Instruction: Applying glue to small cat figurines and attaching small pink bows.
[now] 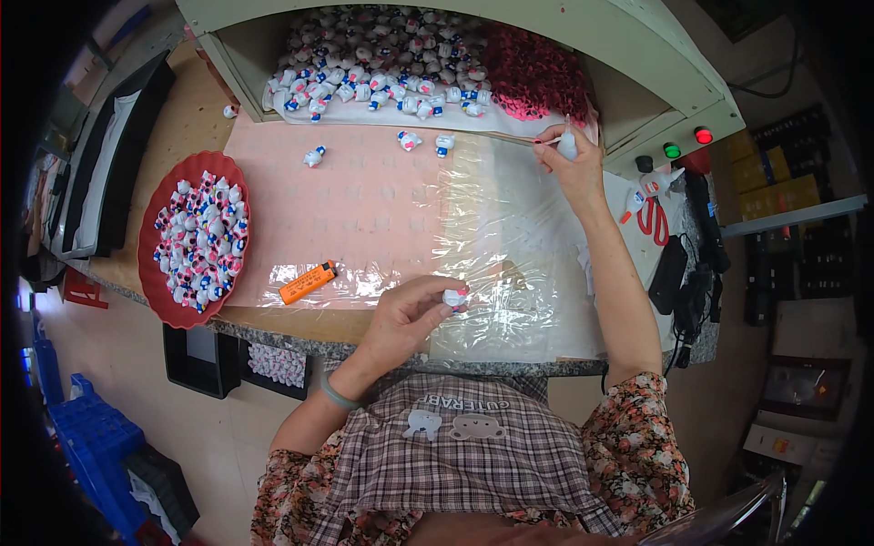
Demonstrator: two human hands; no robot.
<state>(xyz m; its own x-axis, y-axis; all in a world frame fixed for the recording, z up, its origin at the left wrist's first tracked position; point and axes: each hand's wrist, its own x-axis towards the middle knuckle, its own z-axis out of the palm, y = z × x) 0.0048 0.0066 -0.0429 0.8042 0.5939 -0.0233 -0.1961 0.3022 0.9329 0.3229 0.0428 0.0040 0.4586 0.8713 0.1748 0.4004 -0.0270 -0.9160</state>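
My left hand [401, 323] pinches a small white figurine [454, 298] with pink and blue parts between thumb and fingers, just above the plastic-covered mat near the table's front edge. My right hand [575, 168], reaching to the front of the cabinet, is closed around a small white squeeze bottle [567, 146] with a narrow tip pointing up. A thin stick-like tool [514, 138] seems to run out from its fingertips toward the left; its kind is unclear. Behind that hand lies a heap of dark pink bits [537, 77]. Three loose figurines, one of them white and blue [444, 145], rest on the mat.
Many figurines [382, 55] are heaped inside the cabinet [637, 55]. A red basket [146, 264] of figurines stands at left, near an orange lighter [308, 283]. Red scissors [653, 221] and black cables [696, 291] lie at right. Black trays [202, 362] sit below the table edge.
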